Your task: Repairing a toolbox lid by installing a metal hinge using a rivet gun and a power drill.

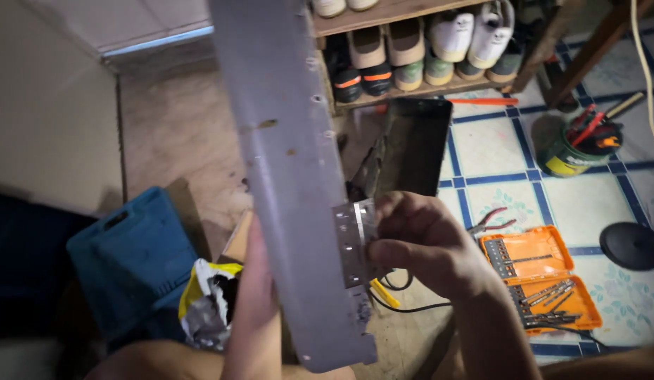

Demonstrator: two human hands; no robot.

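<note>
A: Grey board, long and flat, running from top centre down to lower centre, tilted slightly, small holes along its right edge.

B: Hinge?

A: Metal hinge, silver, pressed against the board's right edge low down, leaf flat on the grey face, knuckle along the edge.

B: Right hand?

A: Curled, fingers pinched on the hinge, thumb and fingertips holding the leaf to the board. Forearm leading off to lower right.

B: Left hand?

A: Behind the board's left edge, low in view. Edge of hand and wrist showing only; fingers hidden by the board. Touching the board, seemingly bracing it; grip impossible to tell.

B: Surroundings, left side?

A: Blue plastic case on the floor, lower left. Beside it a crumpled yellow and silver bag, just left of the left wrist.

B: Right side?

A: Orange drill-bit case lying open on blue-lined patterned tile, bits in rows. Red-handled pliers just above it, near the right hand. Green tin further up, holding tools with red handles. Dark round base at far right edge.

B: Behind the board?

A: Wooden shoe rack along the top, pairs of shoes on two shelves. Dark metal box below it, upright, just above the right hand. Black cable looping under that hand, yellow-handled tool partly visible beside it.
</note>
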